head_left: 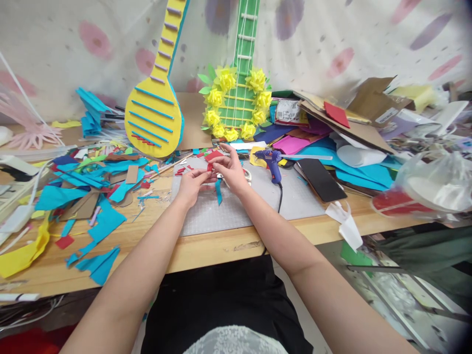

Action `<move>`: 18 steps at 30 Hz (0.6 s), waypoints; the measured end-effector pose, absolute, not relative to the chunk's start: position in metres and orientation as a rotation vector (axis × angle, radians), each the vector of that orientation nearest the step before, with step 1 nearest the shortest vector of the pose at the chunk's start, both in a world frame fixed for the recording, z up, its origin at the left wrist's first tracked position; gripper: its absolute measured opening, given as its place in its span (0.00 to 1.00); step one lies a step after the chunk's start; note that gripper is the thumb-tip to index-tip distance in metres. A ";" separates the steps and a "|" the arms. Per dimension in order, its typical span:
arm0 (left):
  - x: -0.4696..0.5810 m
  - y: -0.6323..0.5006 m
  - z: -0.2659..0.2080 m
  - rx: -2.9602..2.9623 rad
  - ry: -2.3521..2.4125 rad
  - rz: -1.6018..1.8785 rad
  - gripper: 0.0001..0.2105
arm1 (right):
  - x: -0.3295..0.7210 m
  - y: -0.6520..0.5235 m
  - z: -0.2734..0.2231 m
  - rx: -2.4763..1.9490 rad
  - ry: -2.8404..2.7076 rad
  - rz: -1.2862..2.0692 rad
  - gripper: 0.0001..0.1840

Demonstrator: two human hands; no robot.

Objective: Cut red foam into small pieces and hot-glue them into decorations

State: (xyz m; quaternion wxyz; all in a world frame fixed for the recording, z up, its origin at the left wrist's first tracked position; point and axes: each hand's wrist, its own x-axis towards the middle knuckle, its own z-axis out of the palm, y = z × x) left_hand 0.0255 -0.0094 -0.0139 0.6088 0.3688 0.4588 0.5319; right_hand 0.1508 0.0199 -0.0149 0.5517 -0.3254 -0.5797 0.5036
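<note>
Over the grey cutting mat [236,216], my left hand [193,186] and my right hand [233,172] meet at the fingertips. Both pinch a small red paper piece [210,167], partly covered by the fingers. Behind my fingers lies a red paper square [214,156], and small red rolls [180,171] rest left of it. White-handled scissors [248,176] lie partly hidden under my right hand. A blue paper strip [219,192] shows just below the hands. A yellow paper lute [154,118] with blue bars and a few red rolls near its base stands behind.
A green instrument model [238,105] ringed with yellow flowers leans at the back. Right of my hands are a purple glue gun [273,164] with its cord and a black phone [321,179]. Paper scraps [106,221] cover the left; stacked cardboard [346,123] fills the right.
</note>
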 end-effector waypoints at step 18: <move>0.025 -0.010 -0.017 0.997 1.121 1.151 0.09 | 0.152 0.026 -0.020 -0.992 -1.230 1.305 0.22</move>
